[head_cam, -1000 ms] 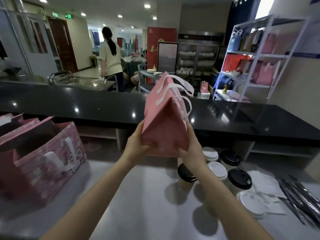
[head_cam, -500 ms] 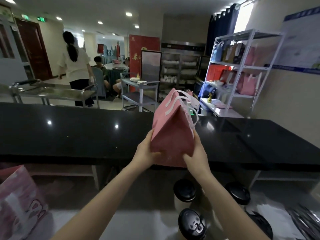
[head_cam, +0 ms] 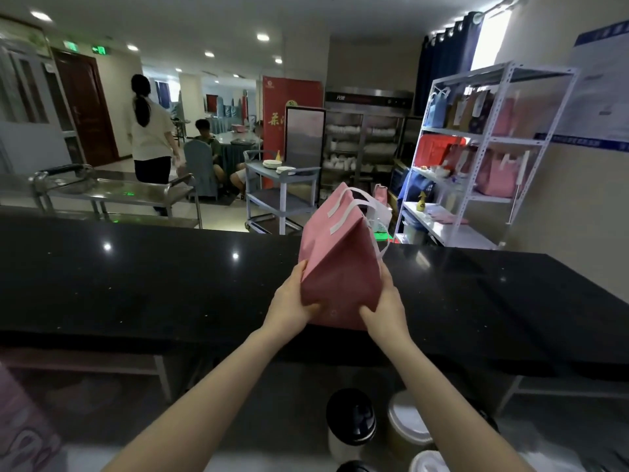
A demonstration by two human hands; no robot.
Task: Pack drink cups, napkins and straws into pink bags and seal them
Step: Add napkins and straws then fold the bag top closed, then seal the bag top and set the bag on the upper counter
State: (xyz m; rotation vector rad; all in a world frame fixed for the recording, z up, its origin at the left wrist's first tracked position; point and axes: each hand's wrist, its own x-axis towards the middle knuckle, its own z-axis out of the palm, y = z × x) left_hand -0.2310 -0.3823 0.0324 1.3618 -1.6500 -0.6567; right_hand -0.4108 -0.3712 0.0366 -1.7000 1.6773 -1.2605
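Both forearms reach forward, nearly straight, converging on the pink bag (head_cam: 340,264). The left hand (head_cam: 292,301) clasps its lower left side, thumb laid across the near face. The right hand (head_cam: 384,311) clasps the lower right corner, fingers wrapped behind. The bag stands upright at the near edge of the black tabletop (head_cam: 136,284); resting or just lifted, cannot tell. Bag matte, stiff, creased, tapering to a closed wedge top with flat white ribbon handles (head_cam: 354,207) flopped right. Tabletop glossy, speckled, reflecting ceiling lights. Below, near the lower frame edge: a black-lidded cup (head_cam: 350,420) beside a white-lidded cup (head_cam: 405,425), both cylindrical.
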